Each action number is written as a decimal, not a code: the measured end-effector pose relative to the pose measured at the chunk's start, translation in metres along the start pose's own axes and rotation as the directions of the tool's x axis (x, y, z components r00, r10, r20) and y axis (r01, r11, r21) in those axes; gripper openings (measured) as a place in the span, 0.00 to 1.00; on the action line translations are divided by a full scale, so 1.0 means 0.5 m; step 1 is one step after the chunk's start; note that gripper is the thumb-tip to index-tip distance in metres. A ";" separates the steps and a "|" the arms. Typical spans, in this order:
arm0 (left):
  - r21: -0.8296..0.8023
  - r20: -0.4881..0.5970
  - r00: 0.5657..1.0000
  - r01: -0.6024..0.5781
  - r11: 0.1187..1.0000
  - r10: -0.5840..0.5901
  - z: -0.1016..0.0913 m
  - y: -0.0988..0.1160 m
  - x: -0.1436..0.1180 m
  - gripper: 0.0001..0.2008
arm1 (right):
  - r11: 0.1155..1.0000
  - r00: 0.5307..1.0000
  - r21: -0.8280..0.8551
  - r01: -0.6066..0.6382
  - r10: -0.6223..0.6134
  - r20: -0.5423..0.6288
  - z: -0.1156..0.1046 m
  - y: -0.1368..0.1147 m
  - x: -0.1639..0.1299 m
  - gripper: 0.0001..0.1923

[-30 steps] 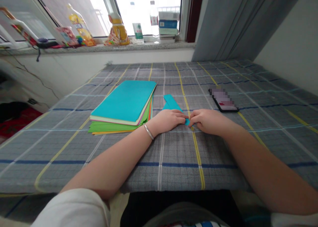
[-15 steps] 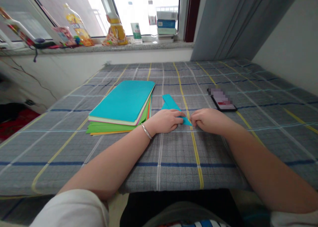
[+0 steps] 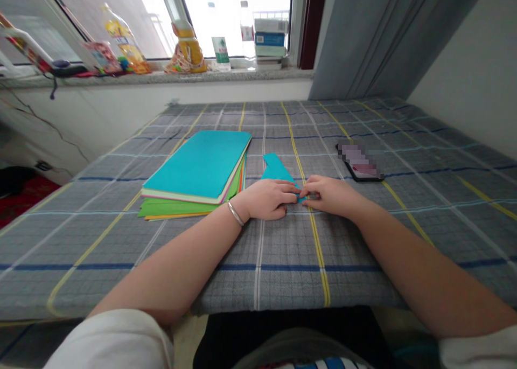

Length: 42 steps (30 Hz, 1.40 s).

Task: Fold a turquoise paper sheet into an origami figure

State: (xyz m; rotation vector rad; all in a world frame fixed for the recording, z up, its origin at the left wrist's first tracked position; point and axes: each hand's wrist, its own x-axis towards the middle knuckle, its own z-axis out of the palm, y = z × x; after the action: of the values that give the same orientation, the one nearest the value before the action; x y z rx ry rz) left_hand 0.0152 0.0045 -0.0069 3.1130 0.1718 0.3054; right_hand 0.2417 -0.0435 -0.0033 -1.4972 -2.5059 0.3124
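A folded piece of blue paper [image 3: 278, 167] lies on the plaid cloth, its narrow strip pointing away from me. My left hand [image 3: 270, 199], with a silver bangle at the wrist, rests over its near part and presses it down, fingers stretched to the right. At the paper's right corner my right hand [image 3: 323, 194] pinches the tip between thumb and fingers. The fingertips of both hands almost meet there. The near edge of the paper is mostly hidden under my fingers.
A stack of coloured paper sheets [image 3: 197, 164], blue on top, lies left of my hands. A phone [image 3: 359, 161] with a blurred screen lies to the right. Bottles, boxes [image 3: 270, 37] and a tube [image 3: 221, 53] stand on the windowsill behind. A grey curtain [image 3: 363, 40] hangs at the back right.
My right hand has shifted slightly left, closer to my left fingers, and now pinches the blue paper's right corner. My left hand stays on the paper, its fingers a little straighter.
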 end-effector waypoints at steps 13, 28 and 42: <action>-0.178 -0.047 0.970 0.228 0.957 -0.240 0.004 -0.018 -0.020 0.11 | 0.998 1.000 0.057 -0.001 0.001 0.001 0.002 0.007 0.001 0.06; -0.004 -0.140 0.716 0.690 0.724 -0.683 0.056 -0.015 -0.013 0.22 | 0.950 0.948 0.058 -0.306 0.310 -0.068 0.033 -0.019 0.042 0.24; -0.623 -0.328 0.356 0.615 0.484 -0.875 0.077 -0.058 -0.009 0.42 | 0.949 0.975 0.232 -0.213 0.222 -0.014 0.037 0.000 0.046 0.15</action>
State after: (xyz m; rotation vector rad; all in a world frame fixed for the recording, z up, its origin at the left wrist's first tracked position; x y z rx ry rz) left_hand 0.0154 0.0327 -0.0458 2.0222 1.3447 1.1208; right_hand 0.2256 -0.0244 -0.0193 -1.6654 -2.1878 0.5797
